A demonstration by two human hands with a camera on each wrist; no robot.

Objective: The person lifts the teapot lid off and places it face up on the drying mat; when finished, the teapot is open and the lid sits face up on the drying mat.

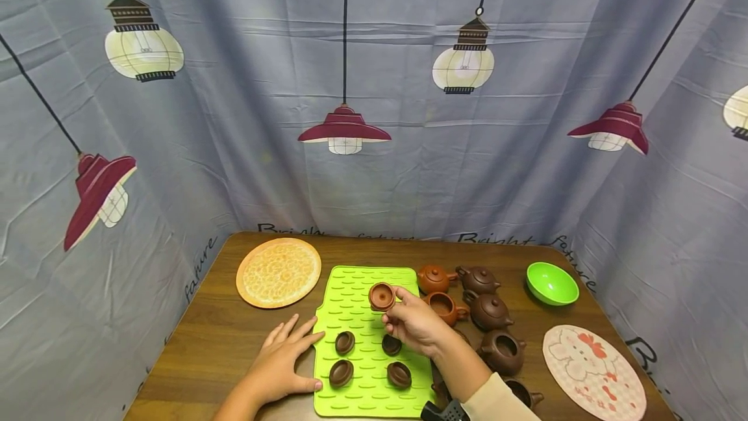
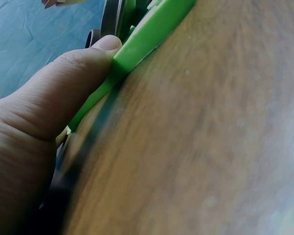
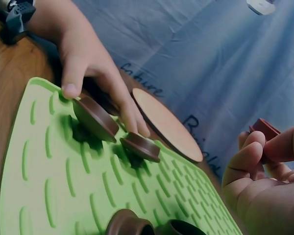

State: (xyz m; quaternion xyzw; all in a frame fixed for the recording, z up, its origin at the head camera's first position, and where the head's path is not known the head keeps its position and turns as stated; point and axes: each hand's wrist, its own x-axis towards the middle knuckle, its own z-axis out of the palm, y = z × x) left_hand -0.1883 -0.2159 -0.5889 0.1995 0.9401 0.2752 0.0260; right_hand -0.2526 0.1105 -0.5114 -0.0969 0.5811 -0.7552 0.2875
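My right hand [image 1: 417, 323] pinches a reddish-brown teapot lid [image 1: 382, 296] between thumb and fingers, raised over the green ridged mat [image 1: 374, 403]. In the right wrist view the lid [image 3: 265, 128] shows only as a small edge above the fingers. Several dark brown lids [image 1: 341, 373] lie tilted on the mat, one of them [image 1: 391, 344] just below the right hand. My left hand [image 1: 280, 359] is spread flat at the mat's left edge, fingers straight. In the left wrist view its thumb [image 2: 83, 73] touches the mat's rim [image 2: 137, 51], near a dark lid [image 2: 110, 19].
Right of the mat stand reddish teapots, one lidded [image 1: 434, 279] and one lidless [image 1: 442, 307], and several dark teapots [image 1: 489, 310], some partly hidden by the right arm. Farther right are a green bowl [image 1: 552, 283] and a bunny-print placemat [image 1: 595, 372]. An orange round placemat [image 1: 278, 273] lies back left.
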